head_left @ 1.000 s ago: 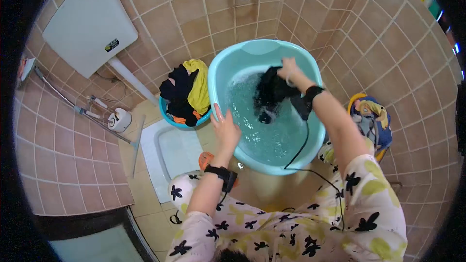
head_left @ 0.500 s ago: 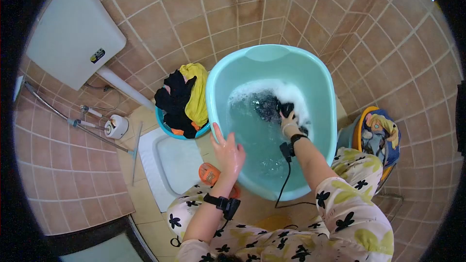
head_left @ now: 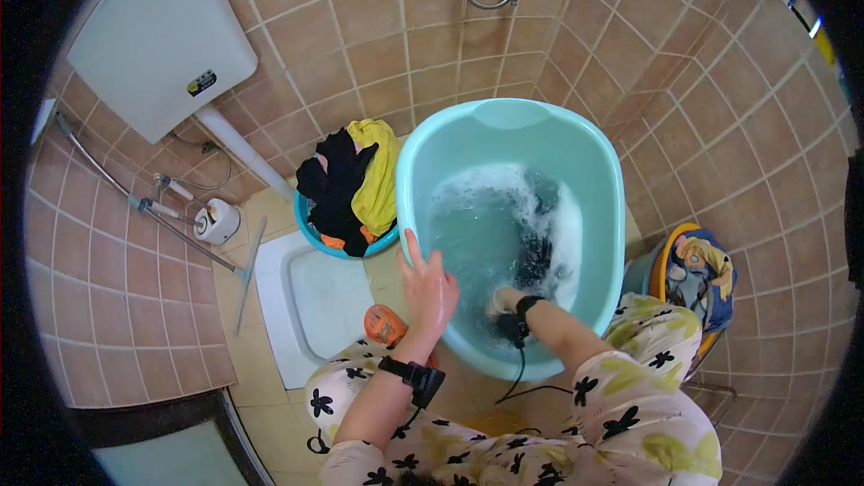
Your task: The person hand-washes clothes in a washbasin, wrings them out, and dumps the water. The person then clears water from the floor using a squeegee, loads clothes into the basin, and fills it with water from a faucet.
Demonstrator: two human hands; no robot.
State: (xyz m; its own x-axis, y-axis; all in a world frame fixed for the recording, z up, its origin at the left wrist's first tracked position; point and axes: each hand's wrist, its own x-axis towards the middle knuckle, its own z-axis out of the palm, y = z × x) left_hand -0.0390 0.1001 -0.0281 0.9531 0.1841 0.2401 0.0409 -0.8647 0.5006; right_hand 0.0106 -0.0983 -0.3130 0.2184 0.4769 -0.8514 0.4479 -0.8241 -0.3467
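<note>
A large light-blue tub (head_left: 601,153) holds soapy water with white foam along its right and far sides. Dark cloth (head_left: 535,256) lies under the water near the middle right. My right hand (head_left: 505,302) is dipped into the water at the tub's near side; its fingers are hidden, so any hold on the cloth cannot be made out. At the tub's left rim, my left hand (head_left: 428,290) rests with fingers stretched apart and nothing in it. Both wrists wear black straps with small cabled devices.
Left of the tub, a blue basin (head_left: 312,236) is heaped with black and yellow clothes (head_left: 373,182). A squat toilet (head_left: 279,306) and an orange shoe (head_left: 384,324) are nearby. To the right stands an orange-rimmed bucket (head_left: 664,256) of clothes. A squeegee (head_left: 250,277) leans at left.
My right hand has moved toward me and lower into the water, from the foam at the dark cloth. The cloth has shifted nearer and sunk. My left hand stays at the rim.
</note>
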